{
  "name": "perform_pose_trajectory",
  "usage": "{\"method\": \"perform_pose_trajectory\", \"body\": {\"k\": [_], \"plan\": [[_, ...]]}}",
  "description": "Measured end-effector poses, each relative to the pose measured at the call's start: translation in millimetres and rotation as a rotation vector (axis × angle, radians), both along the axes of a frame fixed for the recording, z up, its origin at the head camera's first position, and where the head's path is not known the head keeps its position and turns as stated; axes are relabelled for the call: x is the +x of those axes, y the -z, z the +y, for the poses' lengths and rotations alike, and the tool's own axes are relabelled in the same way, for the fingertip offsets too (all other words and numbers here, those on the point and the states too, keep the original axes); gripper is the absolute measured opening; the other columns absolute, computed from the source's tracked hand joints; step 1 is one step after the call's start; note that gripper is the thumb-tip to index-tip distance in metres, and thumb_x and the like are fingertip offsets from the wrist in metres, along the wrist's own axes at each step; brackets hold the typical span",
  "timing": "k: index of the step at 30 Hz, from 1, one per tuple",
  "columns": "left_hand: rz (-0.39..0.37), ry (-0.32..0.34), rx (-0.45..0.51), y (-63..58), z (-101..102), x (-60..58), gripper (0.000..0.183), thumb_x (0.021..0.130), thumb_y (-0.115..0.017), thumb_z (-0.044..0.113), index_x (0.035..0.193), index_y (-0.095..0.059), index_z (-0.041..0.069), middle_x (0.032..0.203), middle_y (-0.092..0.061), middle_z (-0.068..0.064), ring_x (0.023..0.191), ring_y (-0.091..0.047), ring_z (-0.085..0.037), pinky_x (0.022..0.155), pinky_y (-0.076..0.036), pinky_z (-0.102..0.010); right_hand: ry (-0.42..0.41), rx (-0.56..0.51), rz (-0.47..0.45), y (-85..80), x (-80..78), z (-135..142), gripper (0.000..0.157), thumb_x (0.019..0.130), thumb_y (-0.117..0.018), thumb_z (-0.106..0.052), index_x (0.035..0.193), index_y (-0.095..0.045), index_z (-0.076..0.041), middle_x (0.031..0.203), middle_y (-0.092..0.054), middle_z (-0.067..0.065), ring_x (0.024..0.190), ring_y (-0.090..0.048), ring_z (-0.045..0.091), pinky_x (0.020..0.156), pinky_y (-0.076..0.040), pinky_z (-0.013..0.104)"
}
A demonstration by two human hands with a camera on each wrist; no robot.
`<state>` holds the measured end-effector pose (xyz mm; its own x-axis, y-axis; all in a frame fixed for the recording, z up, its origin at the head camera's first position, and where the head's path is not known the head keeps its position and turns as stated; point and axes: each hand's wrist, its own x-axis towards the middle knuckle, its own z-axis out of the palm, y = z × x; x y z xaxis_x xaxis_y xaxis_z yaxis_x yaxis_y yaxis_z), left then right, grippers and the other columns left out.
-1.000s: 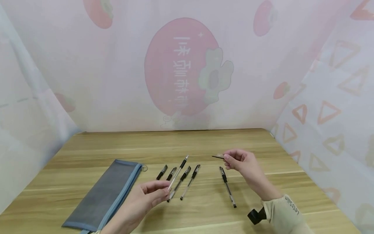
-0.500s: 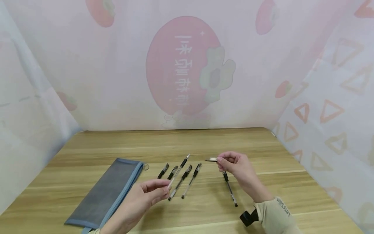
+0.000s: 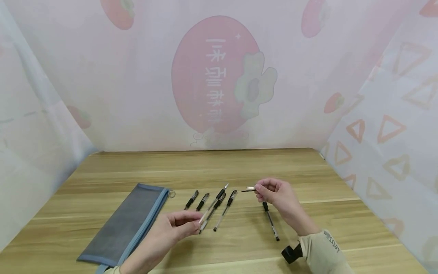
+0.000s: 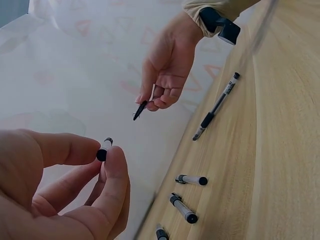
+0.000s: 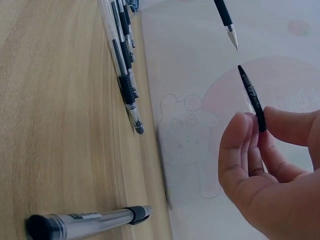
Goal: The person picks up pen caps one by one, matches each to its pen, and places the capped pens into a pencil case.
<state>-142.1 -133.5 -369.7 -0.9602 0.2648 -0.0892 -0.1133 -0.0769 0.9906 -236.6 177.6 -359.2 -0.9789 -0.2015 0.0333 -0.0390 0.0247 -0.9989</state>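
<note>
In the head view my left hand point(image 3: 167, 232) pinches an uncapped gel pen point(image 3: 220, 195) near its rear end, its metal tip slanting up and away. My right hand point(image 3: 278, 198) pinches a clear pen cap with a black clip point(image 3: 251, 188) between thumb and fingers. A short gap separates the pen tip from the cap. The right wrist view shows the cap's black clip point(image 5: 252, 97) pointing up close below the pen tip point(image 5: 233, 39). From the left wrist, the held pen's dark end point(image 4: 102, 154) shows between thumb and forefinger.
Several capped black pens point(image 3: 226, 208) lie on the wooden table point(image 3: 164, 167) beyond and beside my left hand. Another pen point(image 3: 270, 220) lies apart, below my right hand. A grey mesh pouch with blue edging point(image 3: 116, 224) lies at the left. Printed cloth hangs around the table.
My right hand has come left with the cap, nearer the pen. The pen in my left hand has shifted slightly right and now overlaps a pen on the table in the head view.
</note>
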Motion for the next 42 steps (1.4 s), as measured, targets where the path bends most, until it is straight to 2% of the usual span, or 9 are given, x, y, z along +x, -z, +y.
{"method": "perform_pose_trajectory", "body": {"k": [3, 8, 14, 21, 25, 32, 42], "plan": [[0.001, 0.016, 0.015, 0.6, -0.2, 0.4, 0.037, 0.091, -0.073, 0.011, 0.122, -0.064, -0.008, 0.119, -0.063, -0.02, 0.102, -0.064, -0.028, 0.088, -0.055, -0.033, -0.009, 0.011, -0.007, 1.3, -0.1, -1.2, 0.026, 0.094, -0.068, -0.007, 0.11, -0.061, 0.012, 0.093, -0.066, 0.016, 0.085, -0.064, 0.027, 0.078, -0.058, 0.037], [-0.013, 0.03, 0.038, 0.8, -0.2, 1.2, 0.037, 0.091, -0.072, 0.008, 0.123, -0.063, -0.01, 0.124, -0.059, -0.022, 0.103, -0.064, -0.026, 0.089, -0.054, -0.034, -0.018, 0.026, 0.005, 2.0, 1.2, -3.7, 0.027, 0.095, -0.068, -0.008, 0.111, -0.06, 0.013, 0.093, -0.066, 0.015, 0.087, -0.063, 0.029, 0.078, -0.058, 0.036], [-0.013, 0.037, 0.009, 1.5, -0.8, 2.0, 0.036, 0.091, -0.073, 0.01, 0.122, -0.065, -0.007, 0.118, -0.064, -0.019, 0.104, -0.064, -0.026, 0.088, -0.055, -0.033, -0.009, 0.025, 0.006, 2.4, 0.7, -5.6, 0.021, 0.094, -0.068, -0.008, 0.107, -0.064, 0.008, 0.095, -0.066, 0.016, 0.086, -0.064, 0.026, 0.08, -0.058, 0.037], [0.02, 0.066, -0.031, 4.9, -0.4, 3.6, 0.035, 0.091, -0.073, 0.01, 0.12, -0.065, -0.009, 0.112, -0.066, -0.019, 0.099, -0.066, -0.033, 0.088, -0.055, -0.039, -0.007, 0.033, 0.01, 4.3, -1.1, -7.4, 0.021, 0.095, -0.067, -0.009, 0.108, -0.065, 0.007, 0.097, -0.065, 0.018, 0.083, -0.064, 0.021, 0.078, -0.058, 0.035], [0.031, 0.093, -0.062, 5.7, 1.2, 4.4, 0.033, 0.091, -0.072, 0.012, 0.118, -0.067, -0.006, 0.109, -0.067, -0.019, 0.097, -0.066, -0.034, 0.085, -0.056, -0.038, -0.013, 0.048, 0.016, 3.8, -0.1, -9.1, 0.021, 0.095, -0.068, -0.008, 0.109, -0.066, 0.007, 0.096, -0.065, 0.016, 0.083, -0.063, 0.021, 0.079, -0.058, 0.035], [0.009, 0.145, -0.039, 6.2, 1.6, 5.2, 0.029, 0.092, -0.071, 0.012, 0.117, -0.069, -0.003, 0.108, -0.068, -0.017, 0.097, -0.066, -0.03, 0.085, -0.056, -0.036, -0.024, 0.06, 0.029, 4.3, 2.1, -11.2, 0.019, 0.094, -0.067, -0.007, 0.108, -0.067, 0.006, 0.096, -0.065, 0.018, 0.083, -0.063, 0.023, 0.08, -0.057, 0.038], [-0.006, 0.143, -0.039, 6.7, 3.1, 4.2, 0.028, 0.092, -0.069, 0.011, 0.117, -0.069, -0.003, 0.107, -0.068, -0.017, 0.096, -0.066, -0.029, 0.084, -0.056, -0.035, -0.066, 0.093, 0.054, 6.0, 3.9, -13.0, 0.021, 0.093, -0.071, -0.011, 0.108, -0.069, 0.002, 0.1, -0.065, 0.021, 0.082, -0.064, 0.022, 0.079, -0.058, 0.036]]}}
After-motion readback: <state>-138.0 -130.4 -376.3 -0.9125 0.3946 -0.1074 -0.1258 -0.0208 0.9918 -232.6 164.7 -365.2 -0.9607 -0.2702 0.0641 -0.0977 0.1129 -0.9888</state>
